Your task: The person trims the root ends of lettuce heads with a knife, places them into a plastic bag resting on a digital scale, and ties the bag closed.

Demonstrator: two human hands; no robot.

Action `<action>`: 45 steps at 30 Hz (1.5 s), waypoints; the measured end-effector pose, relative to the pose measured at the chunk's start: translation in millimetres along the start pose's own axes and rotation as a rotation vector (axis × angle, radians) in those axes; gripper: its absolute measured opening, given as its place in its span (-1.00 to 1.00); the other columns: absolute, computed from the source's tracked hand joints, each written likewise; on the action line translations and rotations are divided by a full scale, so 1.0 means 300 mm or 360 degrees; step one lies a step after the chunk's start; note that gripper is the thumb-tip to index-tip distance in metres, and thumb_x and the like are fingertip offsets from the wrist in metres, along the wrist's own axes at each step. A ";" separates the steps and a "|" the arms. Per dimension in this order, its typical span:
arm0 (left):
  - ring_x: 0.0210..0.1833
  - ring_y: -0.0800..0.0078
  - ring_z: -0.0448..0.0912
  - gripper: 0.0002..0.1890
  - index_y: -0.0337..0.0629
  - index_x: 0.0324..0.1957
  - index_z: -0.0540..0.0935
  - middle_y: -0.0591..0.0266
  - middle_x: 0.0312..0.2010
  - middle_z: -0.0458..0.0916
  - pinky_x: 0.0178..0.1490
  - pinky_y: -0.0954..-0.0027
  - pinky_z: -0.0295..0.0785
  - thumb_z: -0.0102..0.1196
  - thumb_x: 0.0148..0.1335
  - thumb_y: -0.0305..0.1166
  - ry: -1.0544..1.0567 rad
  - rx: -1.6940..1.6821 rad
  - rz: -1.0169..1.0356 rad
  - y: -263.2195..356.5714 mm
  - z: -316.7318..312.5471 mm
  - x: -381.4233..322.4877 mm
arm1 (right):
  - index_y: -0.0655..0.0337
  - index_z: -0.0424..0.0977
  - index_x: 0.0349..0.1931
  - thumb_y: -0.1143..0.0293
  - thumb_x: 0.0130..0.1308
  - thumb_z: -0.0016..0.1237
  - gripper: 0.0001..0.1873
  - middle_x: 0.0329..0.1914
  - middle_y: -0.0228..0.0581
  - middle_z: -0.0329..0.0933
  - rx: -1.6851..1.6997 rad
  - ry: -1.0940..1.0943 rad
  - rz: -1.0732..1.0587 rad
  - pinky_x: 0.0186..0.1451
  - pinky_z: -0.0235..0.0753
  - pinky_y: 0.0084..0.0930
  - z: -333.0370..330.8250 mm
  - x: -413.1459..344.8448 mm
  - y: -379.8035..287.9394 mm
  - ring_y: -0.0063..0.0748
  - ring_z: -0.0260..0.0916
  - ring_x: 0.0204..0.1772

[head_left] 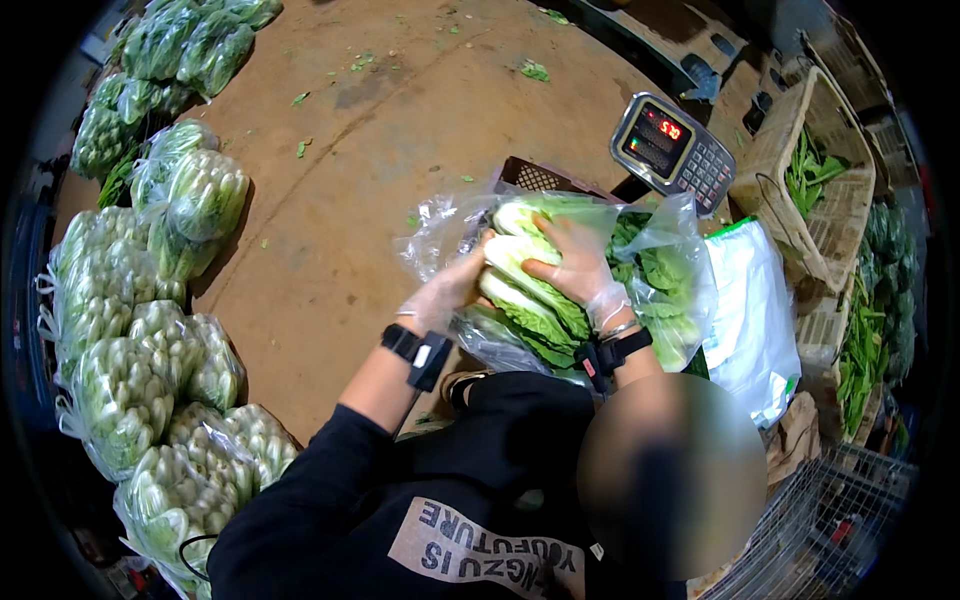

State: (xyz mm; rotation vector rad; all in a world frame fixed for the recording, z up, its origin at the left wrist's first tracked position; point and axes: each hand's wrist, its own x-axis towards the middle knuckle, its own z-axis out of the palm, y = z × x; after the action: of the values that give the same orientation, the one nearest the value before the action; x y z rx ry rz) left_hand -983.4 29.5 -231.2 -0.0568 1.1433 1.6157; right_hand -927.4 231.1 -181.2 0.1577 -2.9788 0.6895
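Both my hands, in thin translucent gloves, grip several heads of leafy greens (525, 277) with broad white stems, lying side by side. My left hand (454, 281) clasps their left side near the stem ends. My right hand (574, 259) lies across their upper right side with its fingers spread over the stems. Clear plastic bag film (442, 225) surrounds the heads and spreads out to the left. To the right of my right hand, more greens (664, 277) show through clear plastic. A dark perforated crate (536, 178) shows beyond the bag, mostly covered.
A digital scale display (671, 150) with keypad stands beyond my right hand. White plastic bags (750, 315) lie at the right, beside a tilted cream crate (821, 180) holding loose greens. Bagged greens (124, 397) line the left side. Leaf scraps (535, 71) dot the brown floor (360, 150). A wire cage (832, 510) is at lower right.
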 end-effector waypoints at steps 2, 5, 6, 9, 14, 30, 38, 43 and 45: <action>-0.06 0.25 0.55 -0.27 -0.05 0.18 0.32 0.15 0.03 0.49 -0.19 0.20 0.56 -0.44 0.24 0.30 0.0120 -0.0041 0.0153 0.059 0.004 -0.091 | -0.08 0.28 0.20 -0.27 -0.06 -0.02 -0.19 0.19 0.16 0.23 -0.0028 -0.0050 -0.0127 0.26 0.09 -0.15 -0.047 0.047 -0.077 0.11 0.17 0.21; 0.02 0.20 0.51 -0.39 -0.19 0.14 0.36 0.07 0.00 0.51 -0.01 0.19 0.46 -0.37 0.34 0.11 0.0308 -0.0208 0.0060 0.086 -0.019 -0.101 | -0.12 0.26 0.22 -0.33 -0.04 -0.09 -0.18 0.20 0.17 0.22 -0.0076 -0.0257 -0.0195 0.29 0.03 -0.11 -0.074 0.092 -0.130 0.13 0.14 0.24; -0.03 0.25 0.52 -0.43 -0.22 0.10 0.40 0.07 -0.05 0.53 -0.04 0.24 0.45 -0.32 0.34 0.06 0.0501 0.0193 0.0114 0.038 -0.046 -0.056 | -0.12 0.26 0.22 -0.33 -0.03 -0.10 -0.18 0.20 0.16 0.23 -0.0136 -0.0373 -0.0148 0.29 0.03 -0.11 -0.035 0.081 -0.088 0.12 0.14 0.23; -0.11 0.22 0.51 -0.50 -0.30 -0.04 0.50 0.01 -0.17 0.57 -0.07 0.30 0.40 -0.23 0.33 -0.03 0.1007 0.1005 0.0266 -0.071 -0.142 0.019 | -0.11 0.29 0.20 -0.33 -0.01 -0.13 -0.21 0.22 0.14 0.20 -0.0200 -0.0085 -0.0217 0.30 0.01 -0.12 0.111 0.040 0.005 0.06 0.14 0.24; -0.06 -0.02 0.50 -0.58 -0.27 -0.02 0.47 -0.10 -0.13 0.56 0.01 0.20 0.36 0.02 0.16 -0.19 0.1448 0.1706 0.0854 0.006 -0.146 -0.196 | -0.16 0.28 0.21 -0.33 0.05 -0.19 -0.25 0.29 0.07 0.14 -0.0166 -0.0227 -0.0181 0.34 -0.05 -0.07 0.096 0.040 -0.037 0.04 0.09 0.29; -0.62 0.62 0.28 -0.62 -0.28 -0.18 0.52 0.43 -0.59 0.42 -0.52 0.53 0.18 -0.08 0.27 -0.10 0.0194 -0.0458 0.0238 0.278 0.036 -0.338 | -0.14 0.04 0.34 -0.46 -0.04 -0.24 -0.04 0.44 0.06 -0.18 -0.0192 -0.0602 0.0399 0.34 -0.25 0.25 0.039 0.013 -0.122 0.08 -0.22 0.46; -0.61 0.66 0.12 -0.36 -0.54 0.14 0.21 0.47 -0.64 0.17 -0.57 0.59 0.00 -0.13 0.27 -0.09 0.0149 -0.0508 0.0554 0.574 0.262 -0.209 | -0.26 0.07 0.32 -0.36 0.01 -0.17 -0.15 0.40 0.14 -0.11 -0.0821 -0.0490 0.0099 0.28 -0.15 0.31 0.142 -0.021 -0.109 0.14 -0.15 0.41; -0.64 0.67 0.09 -0.49 -0.37 -0.13 0.40 0.46 -0.66 0.22 -0.56 0.56 -0.01 -0.10 0.21 -0.01 -0.0657 -0.0179 0.0475 0.689 0.425 -0.282 | -0.41 0.11 0.28 -0.30 -0.08 -0.02 -0.17 0.36 0.17 -0.08 -0.0709 -0.0122 -0.0043 0.21 -0.09 0.31 0.143 -0.104 -0.122 0.14 -0.10 0.36; -0.65 0.68 0.06 -0.43 -0.41 -0.09 0.42 0.50 -0.68 0.18 -0.55 0.54 -0.03 -0.15 0.23 0.02 -0.0806 0.0327 0.0723 0.639 0.509 -0.358 | -0.39 0.15 0.26 -0.19 -0.10 0.09 -0.18 0.35 0.11 -0.05 -0.0368 -0.0340 0.0028 0.22 -0.06 0.29 0.089 -0.051 -0.092 0.13 -0.07 0.35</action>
State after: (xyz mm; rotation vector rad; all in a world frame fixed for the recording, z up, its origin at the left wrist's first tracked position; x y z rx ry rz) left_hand -1012.6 69.3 31.8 0.7525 0.9504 1.7505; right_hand -910.3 196.0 -194.7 0.2015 -3.2369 0.3438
